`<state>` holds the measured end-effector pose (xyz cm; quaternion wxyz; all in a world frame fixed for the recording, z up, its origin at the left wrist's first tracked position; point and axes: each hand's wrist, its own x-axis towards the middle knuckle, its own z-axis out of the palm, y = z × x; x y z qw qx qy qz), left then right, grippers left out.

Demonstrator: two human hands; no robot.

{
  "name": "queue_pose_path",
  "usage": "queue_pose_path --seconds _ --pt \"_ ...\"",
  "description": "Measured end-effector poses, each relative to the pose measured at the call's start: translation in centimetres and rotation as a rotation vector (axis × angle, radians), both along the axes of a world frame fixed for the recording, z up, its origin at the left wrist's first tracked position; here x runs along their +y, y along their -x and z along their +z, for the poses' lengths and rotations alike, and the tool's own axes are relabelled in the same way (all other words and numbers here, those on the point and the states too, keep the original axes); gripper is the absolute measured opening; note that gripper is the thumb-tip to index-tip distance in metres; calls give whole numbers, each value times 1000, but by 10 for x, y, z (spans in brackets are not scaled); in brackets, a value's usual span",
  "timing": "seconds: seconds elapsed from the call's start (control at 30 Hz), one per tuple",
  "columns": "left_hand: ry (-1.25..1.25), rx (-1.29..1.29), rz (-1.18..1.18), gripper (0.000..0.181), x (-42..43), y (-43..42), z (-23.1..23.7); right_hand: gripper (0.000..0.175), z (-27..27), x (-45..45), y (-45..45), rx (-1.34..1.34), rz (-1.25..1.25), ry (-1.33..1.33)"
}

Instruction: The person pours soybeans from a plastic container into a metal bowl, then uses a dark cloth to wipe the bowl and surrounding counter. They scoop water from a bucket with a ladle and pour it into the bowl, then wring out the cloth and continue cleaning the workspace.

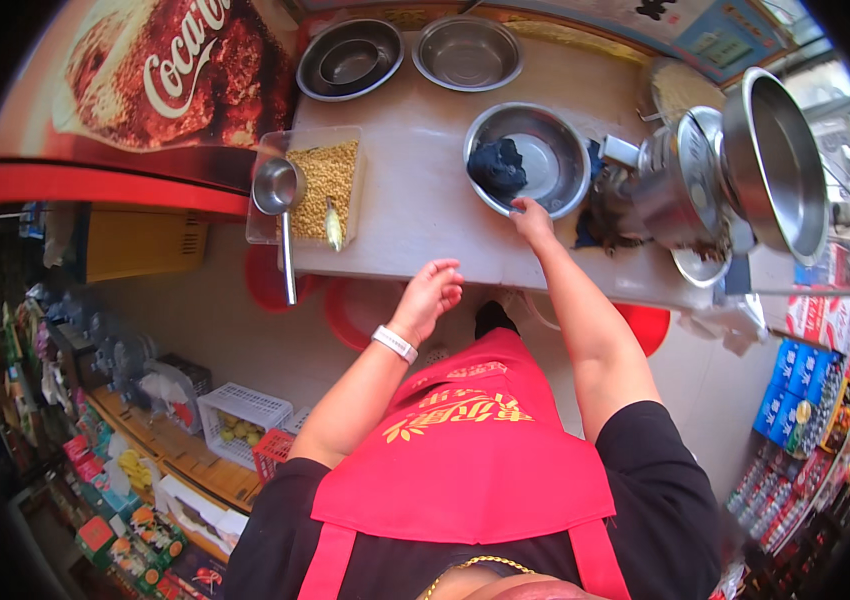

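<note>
My right hand is at the near rim of a stainless steel bowl, thumb at the rim; its other fingers are partly hidden. A crumpled dark cloth lies in the bowl's left side. My left hand, with a pale band on the wrist, hovers empty before the table's front edge, its fingers loosely curled. To the left, a clear plastic tub holds soybeans. A steel ladle rests on the tub, handle towards me, and a small yellow-green object lies on the beans.
Two metal basins stand at the table's back. On the right is a steel grinding machine with a large tilted bowl. A red drinks cooler borders the left. Red basins sit under the table.
</note>
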<state>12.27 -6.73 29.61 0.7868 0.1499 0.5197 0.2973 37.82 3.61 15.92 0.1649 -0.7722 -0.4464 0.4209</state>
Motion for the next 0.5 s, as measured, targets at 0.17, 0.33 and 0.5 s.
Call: queue_pose_path --seconds 0.17,0.33,0.5 --pt "148 83 13 23 28 -37 -33 49 -44 60 -5 -255 169 22" --pt "178 150 -9 25 65 -60 -53 30 -64 81 -13 -328 205 60" --pt "112 232 -121 27 105 -66 -92 19 -78 75 -33 -232 66 -170"
